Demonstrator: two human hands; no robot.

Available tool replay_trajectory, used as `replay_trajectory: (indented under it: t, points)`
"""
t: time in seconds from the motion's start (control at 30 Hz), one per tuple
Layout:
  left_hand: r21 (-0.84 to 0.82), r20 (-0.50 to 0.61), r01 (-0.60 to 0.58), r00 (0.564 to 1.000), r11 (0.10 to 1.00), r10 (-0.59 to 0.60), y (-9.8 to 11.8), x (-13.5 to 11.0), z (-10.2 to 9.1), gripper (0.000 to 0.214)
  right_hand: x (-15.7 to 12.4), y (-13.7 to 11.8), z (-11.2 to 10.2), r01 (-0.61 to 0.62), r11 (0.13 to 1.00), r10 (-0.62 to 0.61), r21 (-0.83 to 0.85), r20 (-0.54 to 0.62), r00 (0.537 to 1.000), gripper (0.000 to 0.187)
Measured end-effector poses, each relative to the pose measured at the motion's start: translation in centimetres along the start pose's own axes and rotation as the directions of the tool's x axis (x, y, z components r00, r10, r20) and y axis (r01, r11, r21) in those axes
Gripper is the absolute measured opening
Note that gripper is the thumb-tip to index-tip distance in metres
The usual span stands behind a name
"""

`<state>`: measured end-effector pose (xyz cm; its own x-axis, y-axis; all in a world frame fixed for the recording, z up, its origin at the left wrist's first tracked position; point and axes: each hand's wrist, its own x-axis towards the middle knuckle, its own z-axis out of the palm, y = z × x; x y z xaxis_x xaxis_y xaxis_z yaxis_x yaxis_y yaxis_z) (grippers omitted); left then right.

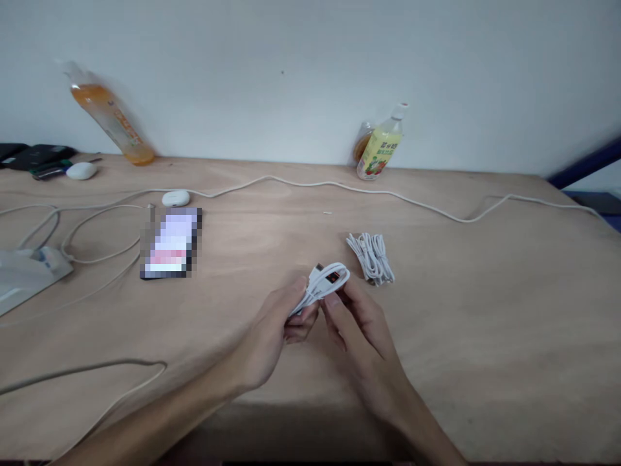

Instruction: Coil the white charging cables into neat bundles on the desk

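Observation:
A coiled white cable point(326, 285) with a small red mark on it is held just above the wooden table point(485, 310). My left hand point(279, 330) pinches its lower end with curled fingers. My right hand point(356, 317) grips the looped upper end beside it. A second bundled white cable point(371, 257) lies on the table just beyond my right hand, untouched.
A phone point(171, 243) lies to the left, with a white earbud case point(175, 198) behind it. A long white cord point(388, 193) runs across the table. A bottle point(381, 145) stands at the wall, another bottle point(109, 116) leans far left. A power strip point(29, 272) sits at the left edge.

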<state>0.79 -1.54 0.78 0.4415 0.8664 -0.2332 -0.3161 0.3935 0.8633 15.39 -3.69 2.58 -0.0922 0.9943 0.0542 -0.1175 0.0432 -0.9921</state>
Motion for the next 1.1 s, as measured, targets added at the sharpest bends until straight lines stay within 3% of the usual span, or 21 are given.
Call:
replay_trajectory:
  t: [0.23,0.4,0.5,0.77,1.1]
  points:
    - [0.207,-0.044,-0.111,0.991,0.972,0.122,0.3,-0.5,0.6,0.049,0.1,0.1,0.6,-0.021,0.996,0.027,0.091,-0.066,0.997,0.02]
    - [0.484,-0.011,-0.284,0.944,0.827,0.331,0.5,-1.4,0.4,0.032,0.2,0.3,0.3,-0.036,0.999,0.04,0.034,-0.132,0.99,0.022]
    - [0.571,0.075,-0.334,0.931,0.75,0.358,0.4,-1.6,0.2,0.027,0.1,0.5,0.1,-0.052,0.999,0.05,-0.008,-0.163,0.985,0.022]
    - [0.617,0.011,-0.255,0.949,0.744,0.317,0.2,-1.0,0.4,0.018,0.0,0.3,0.1,-0.028,0.983,-0.004,-0.18,-0.175,0.985,0.026]
    - [0.675,-0.006,-0.234,0.947,0.7,0.322,0.1,-0.8,0.2,0.013,0.0,0.2,0.0,-0.074,0.976,0.043,-0.206,-0.151,0.988,0.027]
